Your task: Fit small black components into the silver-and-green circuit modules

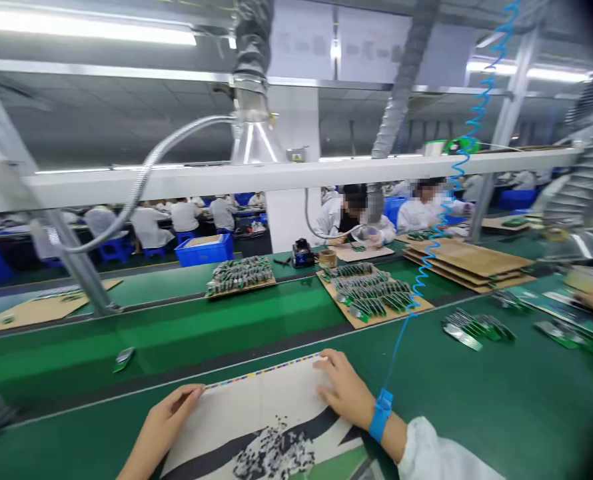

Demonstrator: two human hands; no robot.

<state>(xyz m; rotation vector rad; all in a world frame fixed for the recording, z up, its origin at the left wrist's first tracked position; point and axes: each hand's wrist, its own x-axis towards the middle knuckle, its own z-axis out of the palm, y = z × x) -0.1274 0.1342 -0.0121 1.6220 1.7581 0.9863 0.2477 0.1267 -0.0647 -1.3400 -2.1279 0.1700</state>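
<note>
Since it's pinned from both sides, printed sheet (256,407): lying flat
Left hand (169,417): open, gripping nothing
Right hand (344,390): open, pressing down, gripping nothing

Your bare left hand (167,425) and bare right hand (344,392) carry no gloves. Around your right wrist sits a bright blue fabric wrist strap (380,417) with a squarish blue plastic snap (384,400) on its top. From that snap runs a thin blue cord (397,350), straight at first, then turning into a tight spiral coil (456,190). Past the strap, your right arm disappears into a loose, white cloth sleeve (429,453) with a soft, gathered cuff.
</note>
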